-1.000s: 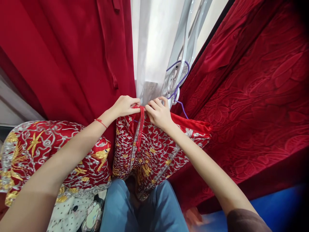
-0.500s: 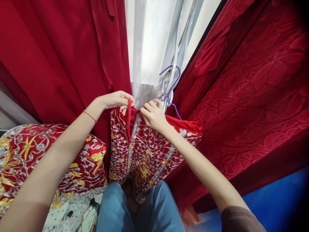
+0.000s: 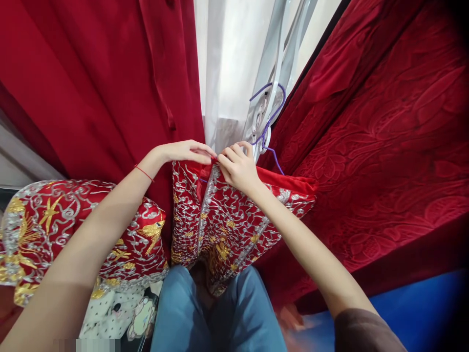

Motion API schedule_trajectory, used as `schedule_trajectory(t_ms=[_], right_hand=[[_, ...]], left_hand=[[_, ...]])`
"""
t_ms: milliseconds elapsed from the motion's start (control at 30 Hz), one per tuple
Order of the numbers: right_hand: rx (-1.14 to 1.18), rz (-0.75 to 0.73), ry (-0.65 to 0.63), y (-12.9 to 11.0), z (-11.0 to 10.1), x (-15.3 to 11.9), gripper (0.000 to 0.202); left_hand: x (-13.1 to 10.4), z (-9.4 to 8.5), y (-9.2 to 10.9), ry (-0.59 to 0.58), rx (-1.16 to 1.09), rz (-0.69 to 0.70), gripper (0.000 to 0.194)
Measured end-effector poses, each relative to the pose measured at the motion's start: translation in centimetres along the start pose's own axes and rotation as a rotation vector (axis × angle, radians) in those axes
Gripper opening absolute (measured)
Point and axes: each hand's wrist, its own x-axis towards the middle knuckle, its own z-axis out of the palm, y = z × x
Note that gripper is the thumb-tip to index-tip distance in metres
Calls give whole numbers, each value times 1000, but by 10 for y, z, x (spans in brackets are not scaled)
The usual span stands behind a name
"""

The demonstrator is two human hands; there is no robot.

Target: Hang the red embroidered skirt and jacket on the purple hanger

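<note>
A red skirt (image 3: 227, 215) with dense silver and gold embroidery hangs in front of my knees. Its plain red waistband (image 3: 289, 182) runs along the top. My left hand (image 3: 192, 151) pinches the band's edge between thumb and fingers, close beside the other hand. Fingers bent over the same edge, my right hand (image 3: 240, 166) grips the band just right of a silver trim line. A purple hanger (image 3: 274, 115) rises behind the right hand, its lower part mostly hidden by the skirt. What exactly lies between the fingertips is too small to make out.
Another red embroidered piece (image 3: 142, 225) lies at the left, over dotted white fabric (image 3: 106, 310). A red curtain-like cloth (image 3: 91, 88) hangs behind, and patterned red cloth (image 3: 384, 146) hangs at the right. A white metal stand (image 3: 280, 54) is behind the hanger; blue flooring (image 3: 417, 298) shows lower right.
My left hand has come nearer to my right hand. The red strip that dangled from its fingers no longer hangs there. My right hand keeps its grip; the whole view has shifted slightly.
</note>
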Motion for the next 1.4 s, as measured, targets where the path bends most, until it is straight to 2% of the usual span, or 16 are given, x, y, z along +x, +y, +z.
schedule_trajectory(t_ms=[67, 167, 233, 300, 333, 400, 467, 533, 600, 733, 867, 1000, 1100, 1233, 1333, 1400], right_hand=[[0, 8, -14, 0, 0, 1, 30], [-12, 96, 43, -11, -1, -5, 27], [-34, 238, 133, -33, -2, -18, 24], [-9, 371, 168, -67, 0, -38, 23], [36, 424, 138, -87, 4, -49, 23], [181, 567, -81, -127, 14, -71, 26], [285, 828, -351, -161, 29, -88, 31], [343, 1059, -499, -184, 45, -97, 34], [397, 1207, -526, -194, 58, -97, 35], [505, 1296, -455, -194, 73, -83, 31], [490, 1325, -457, -190, 76, -72, 26], [442, 1281, -505, -196, 69, -69, 25], [361, 1126, -615, -197, 58, -66, 26], [313, 772, -711, -185, 45, -66, 23], [280, 516, -711, -172, 39, -71, 20], [245, 411, -677, -165, 37, -74, 21]], left_hand=[[0, 5, 0, -41, 159, 69, 34], [5, 12, -5, -27, 218, 106, 38], [7, 14, -7, -17, 194, 114, 38], [6, 14, -7, -19, 177, 102, 37], [6, 14, -5, -23, 178, 92, 37], [4, 13, -2, -31, 186, 85, 35], [2, 13, 0, -26, 187, 95, 34], [2, 13, 1, -13, 189, 107, 34], [2, 14, 0, 0, 191, 110, 35], [4, 14, -3, 7, 163, 109, 33], [3, 14, -1, 11, 169, 104, 32], [1, 16, 0, 12, 192, 106, 31], [2, 17, -5, 25, 183, 115, 32], [3, 14, -9, 66, 170, 84, 33], [-10, 19, 0, 246, 238, 82, 41], [-34, 39, 10, 516, 317, 78, 50]])
